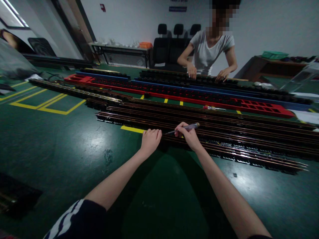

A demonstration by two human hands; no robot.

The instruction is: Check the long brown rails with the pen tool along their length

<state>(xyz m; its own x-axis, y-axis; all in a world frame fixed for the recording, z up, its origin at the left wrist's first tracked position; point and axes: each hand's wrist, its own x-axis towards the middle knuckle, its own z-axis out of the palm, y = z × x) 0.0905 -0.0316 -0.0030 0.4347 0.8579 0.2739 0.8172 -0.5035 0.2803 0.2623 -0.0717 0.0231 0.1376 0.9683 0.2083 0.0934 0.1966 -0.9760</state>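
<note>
The right hand (188, 134) is grasping a slim screwdriver (191, 126) by its clear handle, the fingers gathering toward the shaft end, probably because a low, pen-like hold is giving finer control of the tip. The left hand (151, 141) is lying over the near edge of the dark strips (249, 156), seemingly steadying them; whether its fingers are pinching anything, I cannot tell. The screwdriver is sitting just right of the left hand, above the nearest strips, its long axis running almost crosswise: the handle end is pointing right and slightly up, the tip left and slightly down toward the left fingers. Whether the tip is touching a strip is not showing clearly. The strips are lying side by side along the table (74, 132), stretching left to right, presumably so that each is staying within reach. Beyond them, a long red frame (284, 113) is running roughly the same way.
</note>
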